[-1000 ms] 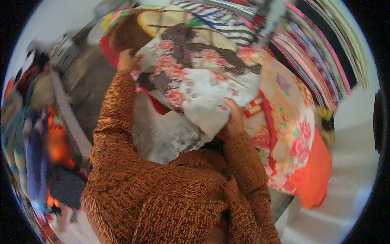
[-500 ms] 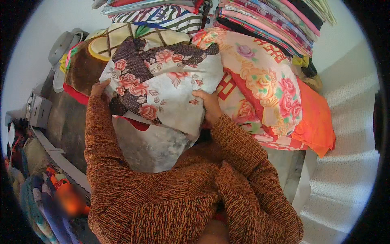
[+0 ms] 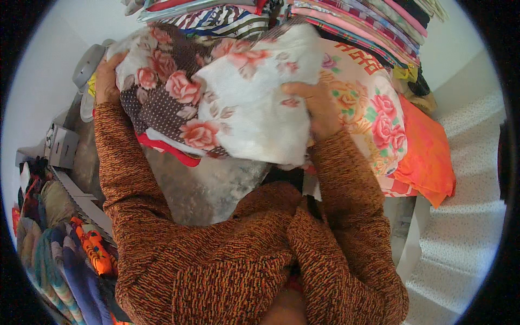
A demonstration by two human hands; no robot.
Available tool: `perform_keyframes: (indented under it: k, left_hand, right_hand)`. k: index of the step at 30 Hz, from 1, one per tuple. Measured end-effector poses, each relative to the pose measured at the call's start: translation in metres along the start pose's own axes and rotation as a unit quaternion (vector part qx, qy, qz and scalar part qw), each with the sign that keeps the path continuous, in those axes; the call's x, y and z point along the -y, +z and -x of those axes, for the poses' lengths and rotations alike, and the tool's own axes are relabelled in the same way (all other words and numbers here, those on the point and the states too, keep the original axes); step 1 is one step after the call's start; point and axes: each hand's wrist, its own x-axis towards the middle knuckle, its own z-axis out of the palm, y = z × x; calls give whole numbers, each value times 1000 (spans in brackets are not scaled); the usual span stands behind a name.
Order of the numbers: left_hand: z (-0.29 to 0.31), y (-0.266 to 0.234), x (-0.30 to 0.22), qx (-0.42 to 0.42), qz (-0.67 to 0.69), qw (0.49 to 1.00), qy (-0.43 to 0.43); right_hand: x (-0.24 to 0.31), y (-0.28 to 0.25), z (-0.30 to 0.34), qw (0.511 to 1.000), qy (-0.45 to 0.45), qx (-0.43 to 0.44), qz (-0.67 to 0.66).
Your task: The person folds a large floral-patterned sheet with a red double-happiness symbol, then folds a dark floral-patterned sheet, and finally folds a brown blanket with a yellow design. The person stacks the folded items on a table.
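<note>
Both hands hold up a folded piece of floral bedding (image 3: 254,105), white and dark dotted brown with pink roses. Its left edge is gripped by my left hand (image 3: 110,81), thumb on the front and the other fingers hidden behind. My right hand (image 3: 320,107), slightly blurred, clasps the right side with a thumb or finger across the white face. Behind it on the right lies a cream-and-pink flowered quilt (image 3: 374,116), partly covered by the held bedding. An orange cloth (image 3: 425,154) sticks out from under that quilt.
Folded fabrics (image 3: 357,32) are stacked high at the back right, with a striped pile (image 3: 216,21) to their left. Grey concrete floor (image 3: 189,189) shows below the bedding. A small white drawer box (image 3: 63,147) and heaped clothes (image 3: 70,265) are at left, a pale curtain (image 3: 460,216) at right.
Both hands have raised the floral bedding, and it now looks larger and covers the brown and yellow blanket behind. My left hand went up and left, my right hand up and right.
</note>
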Motion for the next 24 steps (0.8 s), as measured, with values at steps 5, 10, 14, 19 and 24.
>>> perform_keyframes:
  k: [5,10,14,19,24]
  left_hand:
    - [29,86,-50,4,172,984,43]
    - [7,157,-17,126,221,966,39]
    - [56,268,40,89,291,951,-49]
    - [98,285,165,114,140,958,-221]
    - [107,256,171,209,153,931,-258]
  right_hand:
    - [93,-64,15,990,-99,-54,87]
    - [178,-156,42,978,-112,-124,127]
    - [195,-229,65,981,-40,-159,108]
    - [95,-378,77,971,57,-171,159]
    - [85,-294,102,983,14,-168,75]
